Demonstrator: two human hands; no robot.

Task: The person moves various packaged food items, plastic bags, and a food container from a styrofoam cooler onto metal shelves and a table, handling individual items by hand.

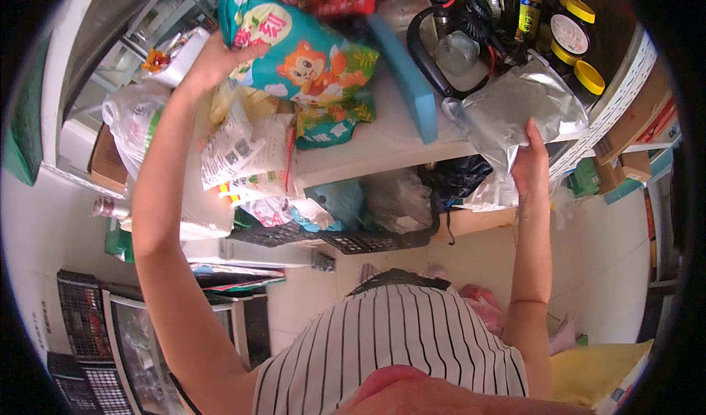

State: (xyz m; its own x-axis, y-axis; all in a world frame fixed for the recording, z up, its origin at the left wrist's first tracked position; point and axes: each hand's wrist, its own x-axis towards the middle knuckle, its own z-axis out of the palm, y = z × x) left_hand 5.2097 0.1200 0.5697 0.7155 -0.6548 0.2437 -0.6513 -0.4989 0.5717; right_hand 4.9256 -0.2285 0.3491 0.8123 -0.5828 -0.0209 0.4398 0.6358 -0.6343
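My left hand (218, 62) grips the upper left part of a teal snack bag (309, 64) printed with a cartoon squirrel, at the top left of the shelf. Under and beside that bag lie white printed plastic packets (248, 144). At the right, my right hand (532, 155) holds a silver foil bag (518, 103) by its lower edge, thumb on its face. Between the two bags a blue flat board or box (408, 84) leans at a slant. A black ring-shaped item (427, 56) and a clear rounded container (458, 52) lie just behind the foil bag.
Yellow-lidded jars (571, 34) and a green bottle (528, 9) stand at the back right. A white perforated metal upright (606, 106) bounds the shelf at right. Below the shelf edge (380, 153) sits a black plastic crate (380, 241) with bags. A clear plastic bag (132, 120) is at left.
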